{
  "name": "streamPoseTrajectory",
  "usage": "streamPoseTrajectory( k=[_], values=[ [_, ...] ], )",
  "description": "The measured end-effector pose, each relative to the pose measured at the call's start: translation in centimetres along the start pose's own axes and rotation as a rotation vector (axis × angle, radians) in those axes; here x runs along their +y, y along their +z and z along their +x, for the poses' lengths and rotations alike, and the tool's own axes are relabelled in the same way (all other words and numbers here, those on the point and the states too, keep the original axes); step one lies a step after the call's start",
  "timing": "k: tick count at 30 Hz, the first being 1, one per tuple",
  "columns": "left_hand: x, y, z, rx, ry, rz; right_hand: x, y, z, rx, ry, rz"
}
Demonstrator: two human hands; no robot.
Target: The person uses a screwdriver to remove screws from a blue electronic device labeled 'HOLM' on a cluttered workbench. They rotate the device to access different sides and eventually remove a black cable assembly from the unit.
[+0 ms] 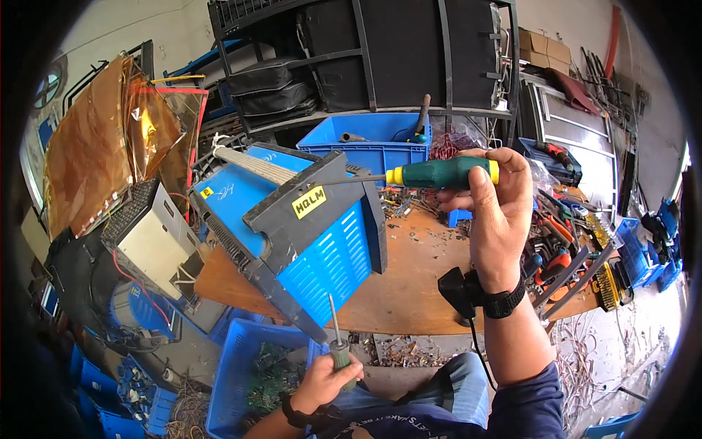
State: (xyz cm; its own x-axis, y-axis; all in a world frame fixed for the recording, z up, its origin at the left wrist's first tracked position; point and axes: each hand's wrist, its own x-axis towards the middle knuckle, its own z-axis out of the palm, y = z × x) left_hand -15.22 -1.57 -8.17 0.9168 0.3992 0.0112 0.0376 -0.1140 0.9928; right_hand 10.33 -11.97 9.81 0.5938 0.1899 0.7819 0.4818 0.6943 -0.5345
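Observation:
A blue and black metal housing (325,263) with slotted side and yellow label leans on the wooden table (428,278). My right hand (497,223) is raised at the right, closed on a green screwdriver (431,174) with yellow ends, held horizontally; its shaft reaches left to the black top corner of the housing, where I cannot tell if the tip touches. My left hand (329,377), low in the middle, grips a second screwdriver (339,354) with a dull green handle, its shaft pointing up in front of the housing's lower edge.
Hand tools (559,267) crowd the table's right. A blue crate (369,150) stands behind, below a black rack (402,51). At left are a pale appliance (150,241) and amber sheets (88,154). A crate with green boards (227,380) sits below; wires (574,373) litter the floor.

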Motion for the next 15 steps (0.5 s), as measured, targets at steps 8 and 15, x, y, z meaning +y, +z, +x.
streamPoseTrajectory(
  k=[8,15],
  values=[
    [0.5,0.2,0.3,-0.01,-0.015,0.056,0.4,0.4,0.6,-0.005,0.01,0.051],
    [-1.0,0.3,0.4,-0.007,0.013,-0.015,0.7,0.6,0.8,-0.035,-0.016,0.012]
  ],
)
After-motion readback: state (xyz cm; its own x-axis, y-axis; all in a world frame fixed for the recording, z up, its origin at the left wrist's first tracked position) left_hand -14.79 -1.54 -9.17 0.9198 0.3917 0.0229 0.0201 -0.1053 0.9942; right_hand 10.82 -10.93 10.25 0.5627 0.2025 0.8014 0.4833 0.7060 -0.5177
